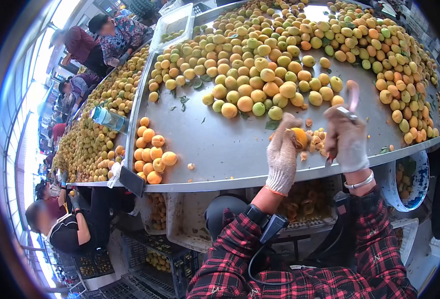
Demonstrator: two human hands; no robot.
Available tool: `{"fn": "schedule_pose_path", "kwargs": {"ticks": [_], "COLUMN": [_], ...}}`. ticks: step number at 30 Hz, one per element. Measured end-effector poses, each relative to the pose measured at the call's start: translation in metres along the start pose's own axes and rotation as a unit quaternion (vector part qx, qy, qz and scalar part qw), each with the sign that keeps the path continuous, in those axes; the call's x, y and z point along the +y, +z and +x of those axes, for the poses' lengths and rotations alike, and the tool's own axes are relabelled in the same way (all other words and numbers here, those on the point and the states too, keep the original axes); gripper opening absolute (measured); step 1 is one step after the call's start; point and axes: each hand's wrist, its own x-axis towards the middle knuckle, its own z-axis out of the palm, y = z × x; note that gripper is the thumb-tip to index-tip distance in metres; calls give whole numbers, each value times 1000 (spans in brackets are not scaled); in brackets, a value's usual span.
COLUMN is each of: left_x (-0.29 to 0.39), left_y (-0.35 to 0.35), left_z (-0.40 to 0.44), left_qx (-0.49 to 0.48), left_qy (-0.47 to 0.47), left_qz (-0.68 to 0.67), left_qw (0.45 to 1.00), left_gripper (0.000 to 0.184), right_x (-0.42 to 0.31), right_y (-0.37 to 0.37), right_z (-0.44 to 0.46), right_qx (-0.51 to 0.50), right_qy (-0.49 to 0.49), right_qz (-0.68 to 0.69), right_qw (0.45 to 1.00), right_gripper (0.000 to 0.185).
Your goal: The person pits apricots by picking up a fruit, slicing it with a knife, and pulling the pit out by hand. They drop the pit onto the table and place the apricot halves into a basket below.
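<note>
My left hand (pixel 281 154), in a whitish knitted glove, is closed around an orange apricot (pixel 300 138) near the table's front edge. To its right, my right hand (pixel 346 142), also gloved and partly blurred, grips a small tool (pixel 348 112) with a metal part and a pinkish curved end; its exact kind is unclear. A red tip of something shows below those fingers. Between my hands lies a small pile of apricot pits or pieces (pixel 318 141) on the metal table (pixel 220 149). Just beyond are many yellow-green and orange apricots (pixel 260 82).
Orange apricots (pixel 152 152) sit grouped at the table's left corner. A blue bottle (pixel 110 118) lies on the neighbouring fruit-covered table. Below the front edge are a crate of apricot pieces (pixel 309 202) and a white-blue bucket (pixel 419 184). Several people stand or sit on the left.
</note>
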Motion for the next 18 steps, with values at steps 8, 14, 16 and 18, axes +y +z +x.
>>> {"fn": "schedule_pose_path", "kwargs": {"ticks": [8, 14, 16, 18], "left_x": [60, 59, 49, 50], "left_y": [22, 20, 16, 17], "left_z": [-13, -18, -17, -19], "left_qx": [-54, -46, -16, 11], "left_qy": [344, 249, 233, 216], "left_qz": [317, 193, 215, 238], "left_qw": [882, 948, 948, 947], "left_gripper": [44, 44, 39, 35], "right_x": [11, 5, 3, 11], "right_y": [20, 27, 37, 42], "right_z": [-11, -13, -15, -16], "right_qx": [-143, -142, -136, -118], "right_qy": [254, 214, 146, -29], "right_qz": [110, 39, -35, -145], "right_qw": [950, 966, 979, 982], "right_gripper": [31, 20, 18, 20]}}
